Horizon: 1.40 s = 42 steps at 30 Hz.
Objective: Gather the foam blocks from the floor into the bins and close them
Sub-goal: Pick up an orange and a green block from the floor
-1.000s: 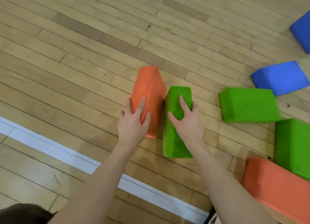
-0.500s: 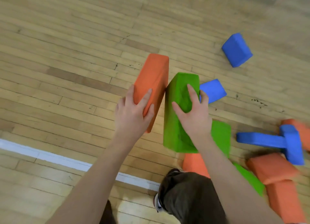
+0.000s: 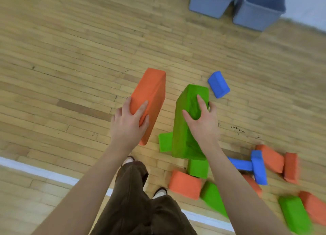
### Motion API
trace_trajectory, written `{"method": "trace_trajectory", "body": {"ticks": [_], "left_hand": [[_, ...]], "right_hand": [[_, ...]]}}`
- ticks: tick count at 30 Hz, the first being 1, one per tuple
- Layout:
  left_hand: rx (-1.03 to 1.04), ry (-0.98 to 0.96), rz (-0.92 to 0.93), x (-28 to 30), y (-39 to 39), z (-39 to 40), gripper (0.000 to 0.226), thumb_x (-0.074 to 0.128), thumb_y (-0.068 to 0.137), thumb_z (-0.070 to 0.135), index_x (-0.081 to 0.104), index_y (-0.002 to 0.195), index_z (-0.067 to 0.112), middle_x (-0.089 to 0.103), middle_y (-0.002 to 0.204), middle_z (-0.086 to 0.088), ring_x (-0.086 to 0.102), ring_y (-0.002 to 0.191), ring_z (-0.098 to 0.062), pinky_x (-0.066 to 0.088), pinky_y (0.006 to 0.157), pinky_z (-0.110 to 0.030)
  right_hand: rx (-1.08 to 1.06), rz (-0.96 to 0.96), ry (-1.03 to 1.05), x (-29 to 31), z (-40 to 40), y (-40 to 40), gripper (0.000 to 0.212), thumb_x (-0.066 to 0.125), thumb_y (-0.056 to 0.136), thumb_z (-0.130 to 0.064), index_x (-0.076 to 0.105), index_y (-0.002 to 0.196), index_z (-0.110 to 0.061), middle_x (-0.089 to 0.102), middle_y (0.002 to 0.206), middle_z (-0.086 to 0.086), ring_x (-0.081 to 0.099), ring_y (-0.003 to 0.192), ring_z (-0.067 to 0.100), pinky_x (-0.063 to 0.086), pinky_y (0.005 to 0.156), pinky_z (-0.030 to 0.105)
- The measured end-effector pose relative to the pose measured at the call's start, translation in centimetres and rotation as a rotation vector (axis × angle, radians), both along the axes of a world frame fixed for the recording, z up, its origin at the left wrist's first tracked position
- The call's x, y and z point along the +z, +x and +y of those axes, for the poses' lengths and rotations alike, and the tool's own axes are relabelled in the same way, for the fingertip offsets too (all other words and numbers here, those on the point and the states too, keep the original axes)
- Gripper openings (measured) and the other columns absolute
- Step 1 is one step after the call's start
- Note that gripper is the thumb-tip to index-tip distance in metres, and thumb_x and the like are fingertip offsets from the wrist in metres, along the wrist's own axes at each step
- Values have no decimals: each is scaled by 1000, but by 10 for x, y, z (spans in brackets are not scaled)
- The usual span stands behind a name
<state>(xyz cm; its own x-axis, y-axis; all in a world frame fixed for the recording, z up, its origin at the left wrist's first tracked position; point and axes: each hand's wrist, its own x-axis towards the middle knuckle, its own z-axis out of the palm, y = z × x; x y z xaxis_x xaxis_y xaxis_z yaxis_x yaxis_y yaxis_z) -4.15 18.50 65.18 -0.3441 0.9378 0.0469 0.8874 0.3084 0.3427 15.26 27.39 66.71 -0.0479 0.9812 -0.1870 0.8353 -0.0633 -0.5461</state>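
Foam blocks [image 3: 185,184] litter the floor [image 3: 70,58] — left hand [image 3: 129,124] grasps orange block [image 3: 150,95], right hand [image 3: 202,123] green block [image 3: 188,122].

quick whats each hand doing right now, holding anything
Left hand: closed around the orange block, holding it off the floor.
Right hand: closed around the green block, holding it up too.

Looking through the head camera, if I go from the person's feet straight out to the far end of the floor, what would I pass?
Brown trousers → left hand gripping the orange foam block and right hand gripping the tall green foam block → small blue foam block → two grey plastic bins.
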Motion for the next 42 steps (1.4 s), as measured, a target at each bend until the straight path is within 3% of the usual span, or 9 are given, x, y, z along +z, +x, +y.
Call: {"method": "trace_trajectory", "body": {"ticks": [5,10,14,22,29,32,37,42], "left_hand": [[125,-24,1,-14,-42,47,46,42,88,46,54,129,30,47,134,-19,55,96,-44,48,78,-51],[182,-38,-26,-27,-126,133,41,51,89,40,56,128,28,46,135,-18,53,98,-44,46,79,-51],[71,-43,11,-9,-178,222,41,55,88,38,57,128,27,47,133,-19,53,96,-45,46,79,-52],[-184,-18,11,17,-196,430,43,52,91,39,52,133,28,40,139,-17,48,105,-46,41,87,-54],[-377,-8,63,4,-189,616,41,54,90,38,56,129,27,48,133,-19,54,96,-46,46,78,-52],[-367,-43,53,8,-192,701,46,42,88,46,55,129,29,48,133,-17,54,95,-44,47,78,-51],[-281,-11,35,22,-216,823,42,53,91,40,53,131,27,46,136,-18,52,102,-46,45,83,-53],[-57,1,11,15,-274,908,43,57,90,39,52,132,27,44,138,-16,51,105,-45,43,86,-53]], "right_hand": [[86,-5,31,-2,74,-50,70,58,84,-55,27,145,-41,18,153,2,48,121,23,39,74,30],[62,-4,-16,-11,174,-132,70,59,84,-54,27,145,-41,18,153,1,47,122,22,41,82,31],[-2,36,-44,-6,242,-173,70,60,84,-54,29,145,-41,18,153,2,43,127,24,41,94,36],[-216,51,-45,3,366,-176,71,58,85,-53,24,146,-41,15,155,2,38,131,22,44,91,36],[-381,54,-116,-28,520,-164,72,55,84,-58,21,146,-43,15,154,1,44,127,24,45,89,42],[-365,28,-106,-22,610,-168,73,54,84,-60,21,146,-42,17,154,2,45,125,25,47,86,42],[-229,1,-39,7,765,-201,73,55,84,-58,24,147,-38,20,153,7,46,124,28,48,89,42],[-67,32,10,22,906,-266,73,59,84,-54,28,147,-34,21,153,8,40,130,28,40,99,39]]}}
